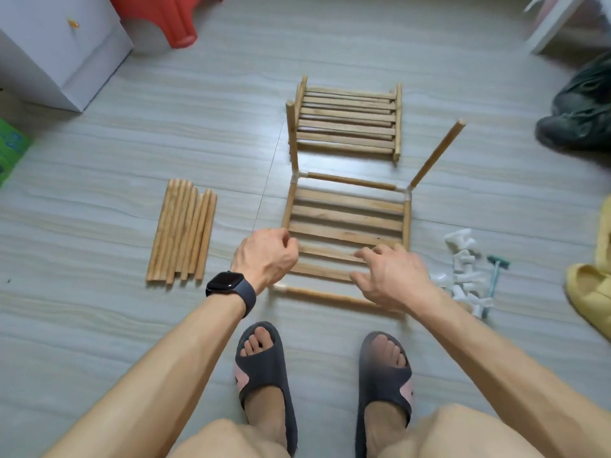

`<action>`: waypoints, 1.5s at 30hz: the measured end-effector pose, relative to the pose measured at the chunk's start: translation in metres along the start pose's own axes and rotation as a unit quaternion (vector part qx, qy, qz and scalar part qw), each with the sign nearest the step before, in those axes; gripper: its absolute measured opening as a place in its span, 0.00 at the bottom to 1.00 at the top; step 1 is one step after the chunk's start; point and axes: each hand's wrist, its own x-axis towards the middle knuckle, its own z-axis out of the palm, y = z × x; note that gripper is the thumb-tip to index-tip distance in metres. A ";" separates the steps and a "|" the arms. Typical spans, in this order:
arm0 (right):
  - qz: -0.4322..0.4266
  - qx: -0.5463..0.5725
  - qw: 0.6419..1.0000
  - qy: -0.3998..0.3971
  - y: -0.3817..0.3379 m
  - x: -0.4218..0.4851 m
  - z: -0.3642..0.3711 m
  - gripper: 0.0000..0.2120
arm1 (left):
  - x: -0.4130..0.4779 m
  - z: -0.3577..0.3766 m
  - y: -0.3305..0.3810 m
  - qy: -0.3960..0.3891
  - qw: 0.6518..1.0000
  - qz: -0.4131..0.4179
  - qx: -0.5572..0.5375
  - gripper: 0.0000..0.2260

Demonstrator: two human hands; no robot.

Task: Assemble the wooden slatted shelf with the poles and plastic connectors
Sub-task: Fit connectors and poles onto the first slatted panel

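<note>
Nearest to me are my two feet in dark slippers (264, 368) on the grey floor (99, 325). Just beyond them lies the near cross pole (330, 297), with a white connector (279, 287) on its left end; its right end is hidden under my forearm. My left hand (264, 256), with a dark watch (229, 285) on the wrist, has its fingers curled in at the near-left corner of the slatted shelf (347, 219). I cannot tell if it really grips the side rail there. My right hand (393, 276) is loose, fingers spread and a little bent, over the near slats on the right. The shelf lies flat on the floor in front of me. At its far corners two upright poles stand in connectors: the left one (292, 137) almost straight, the right one (436, 153) leaning outward. I think this is the danger: if I push or lift the frame unevenly, the leaning pole may come out of its connector or twist the corner open. My right arm could also scatter the pile of loose connectors (466, 272) beside a small green-handled tool (494, 279). The spare poles (182, 229) lie to the left. Farther away is a stack of slatted shelves (347, 120). I can read no writing; the watch screen is dark, and the print on the green box (10, 143) is too blurred.
</note>
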 end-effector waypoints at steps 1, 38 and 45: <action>0.034 -0.024 0.999 -0.021 0.016 -0.015 -0.014 0.27 | 0.000 -0.001 -0.001 0.002 1.000 -0.007 0.000 0.15; 0.046 -0.191 0.981 -0.008 0.065 -0.067 -0.027 0.08 | -0.040 -0.026 -0.004 -0.132 0.907 0.086 0.391 0.16; 0.045 -0.171 0.984 -0.015 0.067 -0.060 -0.030 0.09 | -0.035 -0.021 -0.002 -0.108 0.915 0.084 0.379 0.12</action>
